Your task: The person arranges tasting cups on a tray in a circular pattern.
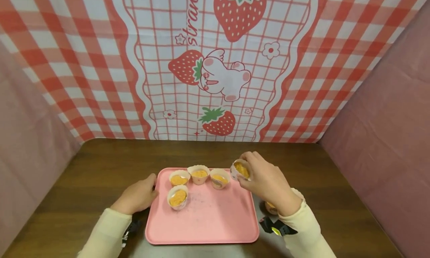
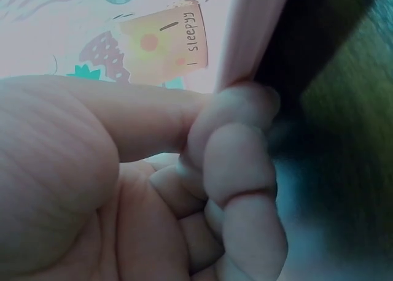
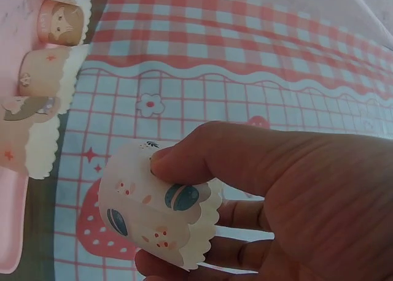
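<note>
In the head view my right hand pinches a cupcake in a pale printed paper cup above the pink tray's far right corner. The right wrist view shows the thumb on one side of the cup wall and fingers on the other; the scalloped rim faces my palm. My left hand grips the tray at its left edge, thumb and curled fingers meeting at the rim in the left wrist view. Several more cupcakes stand on the tray: a row along the far side, the rightmost cupcake nearest my right hand, and one cupcake nearer me.
To the right of the tray, on the brown wooden table, a cupcake shows partly behind my right wrist. A strawberry-print cloth hangs behind the table, and pink cloth closes off the sides.
</note>
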The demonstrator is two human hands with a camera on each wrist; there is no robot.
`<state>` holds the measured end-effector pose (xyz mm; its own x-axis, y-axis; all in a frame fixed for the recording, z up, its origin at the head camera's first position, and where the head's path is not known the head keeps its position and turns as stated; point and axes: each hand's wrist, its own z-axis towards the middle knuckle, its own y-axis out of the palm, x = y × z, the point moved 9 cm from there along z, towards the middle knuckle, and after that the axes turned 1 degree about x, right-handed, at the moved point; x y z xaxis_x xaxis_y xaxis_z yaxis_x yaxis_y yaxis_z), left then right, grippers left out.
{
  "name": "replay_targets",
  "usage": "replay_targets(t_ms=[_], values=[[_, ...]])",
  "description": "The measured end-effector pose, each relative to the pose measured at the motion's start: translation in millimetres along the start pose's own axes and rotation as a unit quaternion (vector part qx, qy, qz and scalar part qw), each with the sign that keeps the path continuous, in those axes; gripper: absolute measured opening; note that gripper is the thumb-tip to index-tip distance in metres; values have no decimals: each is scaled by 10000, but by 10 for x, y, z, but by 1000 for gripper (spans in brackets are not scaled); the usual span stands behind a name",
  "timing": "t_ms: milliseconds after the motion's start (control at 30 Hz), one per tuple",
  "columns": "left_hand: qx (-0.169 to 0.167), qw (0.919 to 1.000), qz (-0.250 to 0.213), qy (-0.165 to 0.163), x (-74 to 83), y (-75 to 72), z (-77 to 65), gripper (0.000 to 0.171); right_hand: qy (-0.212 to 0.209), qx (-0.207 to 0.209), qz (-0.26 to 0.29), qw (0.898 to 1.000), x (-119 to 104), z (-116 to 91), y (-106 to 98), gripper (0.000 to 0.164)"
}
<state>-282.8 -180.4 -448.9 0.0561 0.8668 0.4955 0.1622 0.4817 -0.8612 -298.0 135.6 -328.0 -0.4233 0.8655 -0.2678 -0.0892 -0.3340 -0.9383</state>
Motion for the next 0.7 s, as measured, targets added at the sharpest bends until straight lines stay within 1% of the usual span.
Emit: replay_targets(t_ms=[167, 367, 600, 700], values=[[-89, 9999, 59, -9, 10, -18, 7, 23, -19, 26, -7, 10000, -19, 20, 17, 40], [-59, 9999, 101, 35, 14, -13, -11, 19, -18, -74, 56, 10000, -64, -13, 33, 39], [7, 10000, 69, 53, 29, -33, -26, 17, -58, -72, 24, 10000, -94, -21, 42, 39], [34, 9999, 116, 57, 29, -28, -33, 17, -53, -158, 10, 9999, -99, -27, 68, 38]])
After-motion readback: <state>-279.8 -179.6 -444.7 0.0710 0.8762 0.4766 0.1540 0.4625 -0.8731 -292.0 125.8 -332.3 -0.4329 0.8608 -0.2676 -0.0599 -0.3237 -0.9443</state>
